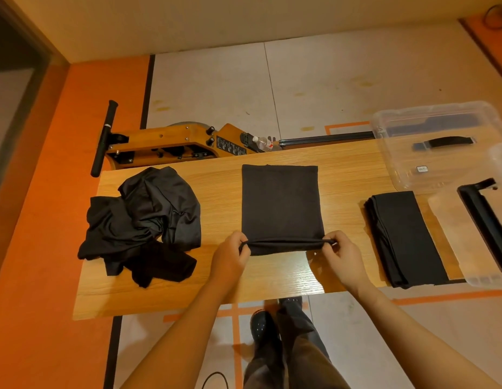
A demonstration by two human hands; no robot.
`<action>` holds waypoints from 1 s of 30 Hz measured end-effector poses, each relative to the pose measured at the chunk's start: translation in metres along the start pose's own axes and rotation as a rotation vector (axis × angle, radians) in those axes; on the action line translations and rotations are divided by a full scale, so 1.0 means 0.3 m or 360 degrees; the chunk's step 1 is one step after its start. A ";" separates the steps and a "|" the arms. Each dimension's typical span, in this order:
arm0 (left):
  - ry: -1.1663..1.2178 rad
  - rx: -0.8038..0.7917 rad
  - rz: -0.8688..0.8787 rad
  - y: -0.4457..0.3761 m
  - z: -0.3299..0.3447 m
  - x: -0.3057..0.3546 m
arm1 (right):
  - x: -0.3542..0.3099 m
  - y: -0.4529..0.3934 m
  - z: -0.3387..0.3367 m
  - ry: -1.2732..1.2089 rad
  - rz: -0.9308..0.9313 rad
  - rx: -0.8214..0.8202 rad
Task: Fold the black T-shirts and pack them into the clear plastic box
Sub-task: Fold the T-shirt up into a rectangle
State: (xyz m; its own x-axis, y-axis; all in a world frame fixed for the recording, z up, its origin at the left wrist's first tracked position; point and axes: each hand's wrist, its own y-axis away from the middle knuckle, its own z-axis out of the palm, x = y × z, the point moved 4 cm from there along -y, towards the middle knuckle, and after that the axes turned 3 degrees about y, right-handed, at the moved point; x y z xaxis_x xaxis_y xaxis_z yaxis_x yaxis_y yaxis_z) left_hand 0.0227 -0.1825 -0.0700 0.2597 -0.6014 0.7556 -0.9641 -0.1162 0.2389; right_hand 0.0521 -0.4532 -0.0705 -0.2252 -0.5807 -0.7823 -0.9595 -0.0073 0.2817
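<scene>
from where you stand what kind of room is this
Probably a home gym or spare room used for laundry: a wooden rowing machine lies on the floor behind a wooden table holding a pile of unfolded T-shirts.

Black cotton T-shirt (280, 203) folded into a flat rectangle at mid-worktop, its near edge lifted, heap of crumpled black T-shirts (140, 220) toward the left edge, folded black stack (407, 237) toward the right edge, clear plastic box (440, 141) open at the far right corner
</scene>
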 end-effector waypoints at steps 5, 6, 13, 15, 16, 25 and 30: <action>0.0088 -0.0020 -0.0228 -0.042 -0.017 -0.016 | -0.022 -0.004 -0.014 0.0166 -0.0135 -0.0210; 0.0072 -0.0070 -0.0247 -0.037 -0.014 -0.017 | -0.014 0.001 -0.013 0.0227 -0.0158 -0.0225; 0.0109 -0.0104 -0.0327 0.016 -0.009 -0.030 | 0.077 0.033 0.000 0.0409 -0.0059 -0.0135; 0.0135 -0.0126 -0.0341 0.022 -0.007 -0.041 | 0.067 0.037 -0.008 0.0628 -0.0281 -0.0124; 0.0124 -0.0148 -0.0342 0.025 -0.005 -0.049 | 0.058 0.042 -0.008 0.0765 -0.0466 -0.0150; -0.0056 -0.0354 -0.0325 0.059 -0.016 -0.102 | 0.035 0.063 -0.018 0.1055 -0.0542 -0.0545; 0.0168 -0.0175 -0.0338 0.007 -0.038 -0.076 | 0.042 0.009 -0.031 0.0373 0.0013 -0.0175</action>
State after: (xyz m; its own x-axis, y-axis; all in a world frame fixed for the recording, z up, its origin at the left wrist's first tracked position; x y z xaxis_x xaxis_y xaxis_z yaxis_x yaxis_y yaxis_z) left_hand 0.0153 -0.1601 -0.0797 0.4656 -0.4863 0.7394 -0.8769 -0.1413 0.4594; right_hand 0.0483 -0.4681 -0.0743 -0.1752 -0.7537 -0.6334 -0.9307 -0.0831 0.3563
